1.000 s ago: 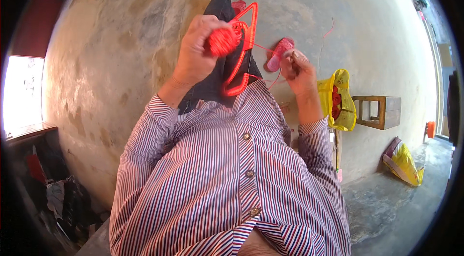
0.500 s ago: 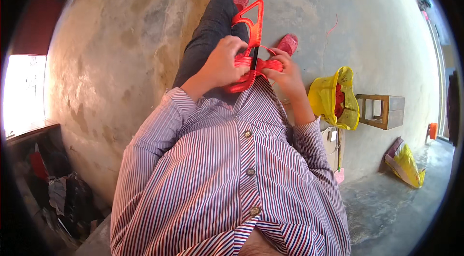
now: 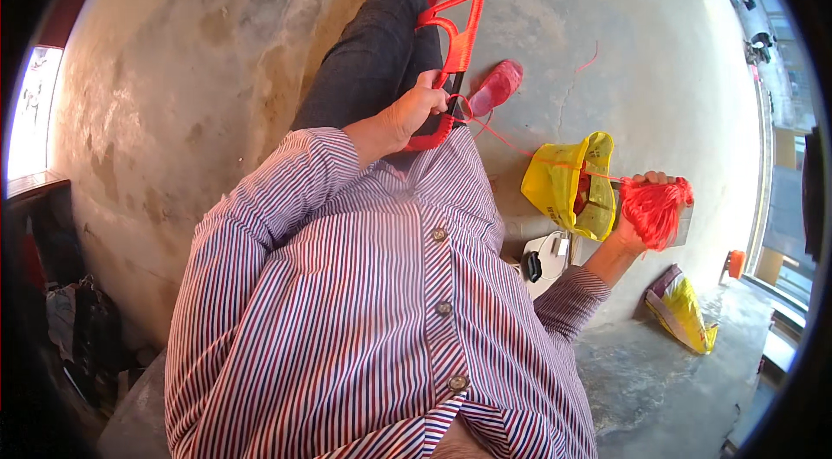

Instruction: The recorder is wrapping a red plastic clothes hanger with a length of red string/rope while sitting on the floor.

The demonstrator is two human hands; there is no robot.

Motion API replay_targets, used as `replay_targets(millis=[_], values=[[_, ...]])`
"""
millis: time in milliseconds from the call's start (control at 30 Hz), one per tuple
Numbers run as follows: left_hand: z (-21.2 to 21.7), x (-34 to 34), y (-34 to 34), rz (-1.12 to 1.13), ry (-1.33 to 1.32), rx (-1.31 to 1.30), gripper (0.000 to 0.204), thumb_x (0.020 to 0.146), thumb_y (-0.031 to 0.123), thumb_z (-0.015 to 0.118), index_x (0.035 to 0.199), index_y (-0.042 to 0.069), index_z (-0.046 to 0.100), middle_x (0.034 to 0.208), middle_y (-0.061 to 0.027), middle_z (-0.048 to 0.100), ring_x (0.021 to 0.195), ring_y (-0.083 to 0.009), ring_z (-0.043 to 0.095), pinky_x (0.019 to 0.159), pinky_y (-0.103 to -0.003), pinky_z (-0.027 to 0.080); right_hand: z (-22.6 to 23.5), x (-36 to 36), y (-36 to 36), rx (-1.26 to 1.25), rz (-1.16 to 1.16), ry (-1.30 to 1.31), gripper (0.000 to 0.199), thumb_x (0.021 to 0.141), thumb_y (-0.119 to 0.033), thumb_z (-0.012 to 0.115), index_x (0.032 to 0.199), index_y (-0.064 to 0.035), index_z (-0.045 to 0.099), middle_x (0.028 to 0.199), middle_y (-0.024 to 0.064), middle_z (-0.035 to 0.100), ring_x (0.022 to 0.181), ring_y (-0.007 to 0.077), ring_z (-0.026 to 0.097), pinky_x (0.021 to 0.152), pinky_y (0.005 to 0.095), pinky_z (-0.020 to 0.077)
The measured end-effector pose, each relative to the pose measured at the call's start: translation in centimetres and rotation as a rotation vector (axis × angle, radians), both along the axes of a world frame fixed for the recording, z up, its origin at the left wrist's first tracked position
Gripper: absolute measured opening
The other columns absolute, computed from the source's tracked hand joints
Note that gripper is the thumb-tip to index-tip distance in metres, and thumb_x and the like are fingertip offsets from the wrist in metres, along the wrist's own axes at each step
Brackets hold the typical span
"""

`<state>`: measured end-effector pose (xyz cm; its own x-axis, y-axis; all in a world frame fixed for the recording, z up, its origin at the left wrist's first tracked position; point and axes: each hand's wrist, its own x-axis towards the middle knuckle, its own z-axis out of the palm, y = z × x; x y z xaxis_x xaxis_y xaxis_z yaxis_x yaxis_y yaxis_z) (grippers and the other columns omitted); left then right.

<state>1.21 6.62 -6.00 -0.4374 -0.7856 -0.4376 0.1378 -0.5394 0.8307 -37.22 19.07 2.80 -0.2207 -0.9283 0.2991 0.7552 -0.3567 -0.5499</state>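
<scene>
One red cord-wrapped angular frame (image 3: 460,52), long axis pointing away from the body, sits gripped in the nearer left hand's (image 3: 414,112) fingers, while the right hand's (image 3: 631,232) fingers, well rightward, clasp a loose red cord bundle (image 3: 656,214).

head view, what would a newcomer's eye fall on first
Probably the bright red cord bundle in the right hand, out to the person's right. Next, the red-wrapped frame near the legs, held by the left hand. The yellow bag stands out too, between frame and bundle.
</scene>
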Motion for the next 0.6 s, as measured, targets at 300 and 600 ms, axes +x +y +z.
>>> replay_targets(millis=[300,600], values=[[0.2,-0.2,0.5,-0.029,-0.011,-0.056,0.069,0.072,0.009,0.046,0.140,0.006,0.033,0.110,-0.0056,0.044,0.103,-0.0166,0.045,0.096,-0.028,0.034,-7.4,19.1,-4.3,0.779,0.295,0.626,0.045,0.087,-0.016,0.058,0.127,0.0008,0.046,0.106,0.0127,0.063,0.084,0.0175,0.062,0.075,0.0275,0.0506],[0.8,-0.7,0.3,0.022,-0.041,0.054,0.068,0.071,0.007,0.046,0.138,0.004,0.036,0.114,-0.0071,0.044,0.106,-0.0162,0.042,0.095,-0.027,0.033,1.4,20.8,-2.8,0.616,0.394,0.440,0.020,0.086,-0.013,0.060,0.101,0.0006,0.056,0.086,0.0046,0.062,0.076,0.0098,0.059,0.068,0.0247,0.0478]])
